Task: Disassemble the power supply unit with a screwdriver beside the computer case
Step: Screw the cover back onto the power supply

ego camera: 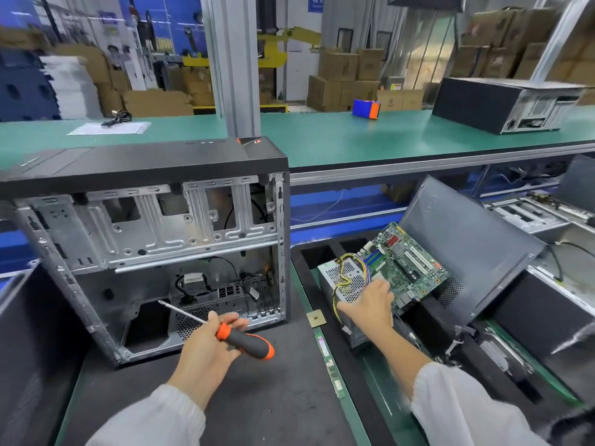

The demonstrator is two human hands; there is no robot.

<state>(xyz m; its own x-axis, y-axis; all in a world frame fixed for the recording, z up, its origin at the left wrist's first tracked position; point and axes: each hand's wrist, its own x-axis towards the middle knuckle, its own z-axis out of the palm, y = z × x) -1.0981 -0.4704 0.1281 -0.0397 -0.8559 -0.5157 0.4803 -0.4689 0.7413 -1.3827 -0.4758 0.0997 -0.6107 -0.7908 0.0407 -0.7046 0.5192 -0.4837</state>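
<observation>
The open computer case [154, 239] stands on the dark mat at the left, its inside mostly bare. To its right, in a foam tray, sits the silver power supply unit [343, 280] with yellow and coloured wires coming off its top. A green motherboard [409, 262] leans over it. My left hand [211, 344] grips a screwdriver [244, 341] with a black and orange handle, its shaft pointing up and left in front of the case. My right hand [370, 305] reaches onto the power supply's near side, fingers curled over its edge by the wires.
A dark side panel [467, 249] leans behind the motherboard. A small CPU chip [316, 318] and a memory stick [331, 368] lie on the green rail between mat and tray. A second computer case [508, 104] and a blue and orange box [367, 108] sit on the far green bench.
</observation>
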